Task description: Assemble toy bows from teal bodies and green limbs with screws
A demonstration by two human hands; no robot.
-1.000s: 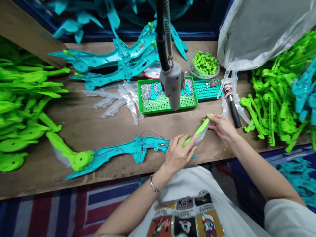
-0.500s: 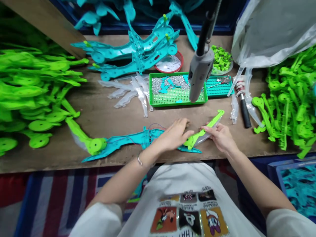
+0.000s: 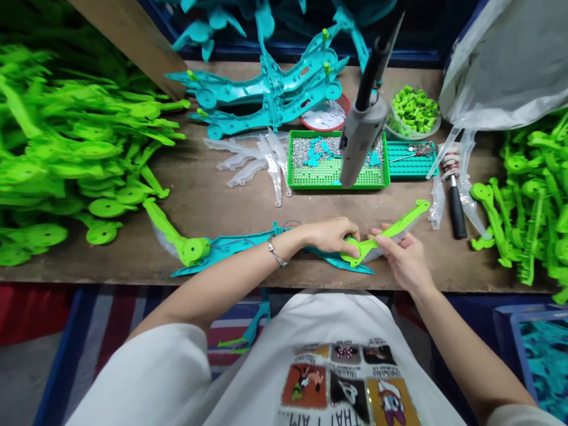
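Note:
My left hand (image 3: 333, 235) presses its thumb on the round end of a lime-green plastic arm (image 3: 404, 222), its fingers curled around the far side. Farther along the same arm, my right hand (image 3: 407, 260) grips it between thumb and fingers. A translucent blade-shaped piece (image 3: 377, 251) lies against the arm's underside. The round end rests over the right tip of a turquoise plastic frame (image 3: 242, 242), partly hidden by my left forearm. Thin wires run along this frame. On its left end sits another green arm (image 3: 171, 234) with a round hub.
Green parts are heaped at left (image 3: 89, 142) and right (image 3: 528, 195). A grey electric screwdriver (image 3: 362, 139) hangs above a green tray (image 3: 337, 184) of screws. Behind are stacked turquoise frames (image 3: 239, 89), translucent blades (image 3: 270, 160) and a tub of green bits (image 3: 415, 112). A black-handled tool (image 3: 457, 210) lies right.
My left hand has shifted onto the green arm's round end, its thumb now pressing there. My right hand keeps its hold. The whole view has shifted a little as the head moved.

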